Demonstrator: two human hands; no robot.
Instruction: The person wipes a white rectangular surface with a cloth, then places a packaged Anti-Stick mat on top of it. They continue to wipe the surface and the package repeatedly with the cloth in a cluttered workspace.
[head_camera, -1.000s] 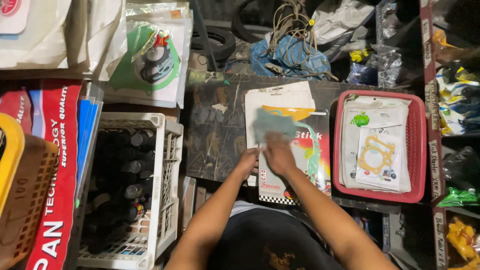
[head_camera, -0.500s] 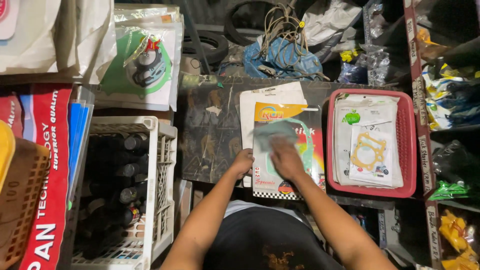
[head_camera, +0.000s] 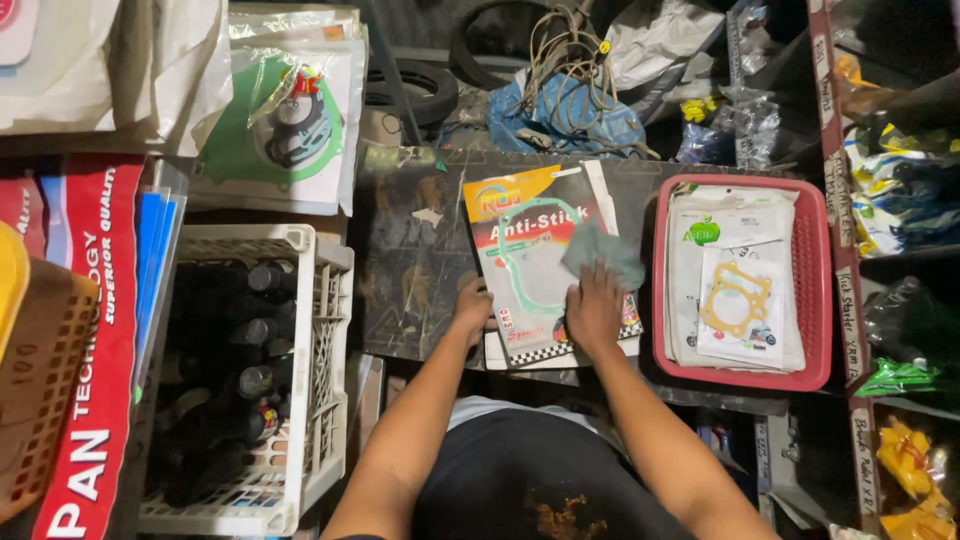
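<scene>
Right hand (head_camera: 594, 312) pressing grey-green cloth (head_camera: 602, 253) flat on gasket packet (head_camera: 535, 265), left hand (head_camera: 472, 308) gripping packet's left edge

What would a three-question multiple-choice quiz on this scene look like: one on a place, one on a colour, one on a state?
1. Where is the cloth?
A. in the crate
B. on the packet, under the right hand
C. in the tray

2. What colour is the tray?
A. red
B. blue
C. white

3. What is the left hand doing?
A. hanging free
B. lifting a bottle
C. resting on the packet's edge

Answers:
B: the right hand presses it onto the packet.
A: its rim is red.
C: its fingers lie on the packet's left edge.
</scene>
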